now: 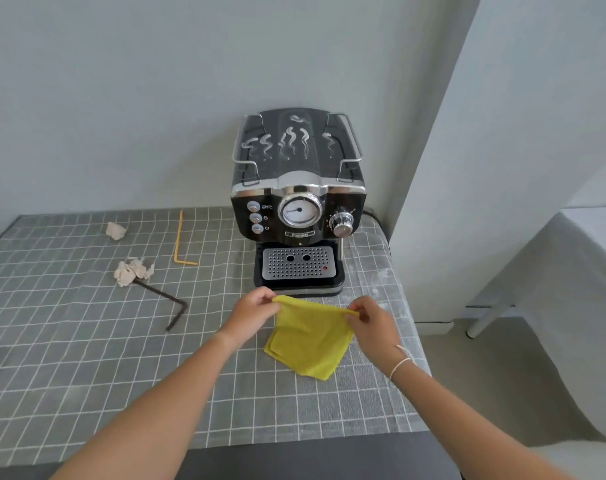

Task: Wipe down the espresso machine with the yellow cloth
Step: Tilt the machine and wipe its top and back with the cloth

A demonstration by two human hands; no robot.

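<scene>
A black and chrome espresso machine [298,202] stands at the back right of the table, with white squiggly smears across its top. Just in front of its drip tray hangs the yellow cloth [308,337], held up by its top edge while its lower part rests folded on the table. My left hand [255,311] pinches the cloth's upper left corner. My right hand [374,322] pinches the upper right corner.
The table wears a grey checked tablecloth [87,341]. On its left half lie two crumpled paper wads [132,271], a yellow bent straw [180,240] and a black bent straw [170,303]. A wall corner rises right of the machine. A white-covered table [571,289] stands further right.
</scene>
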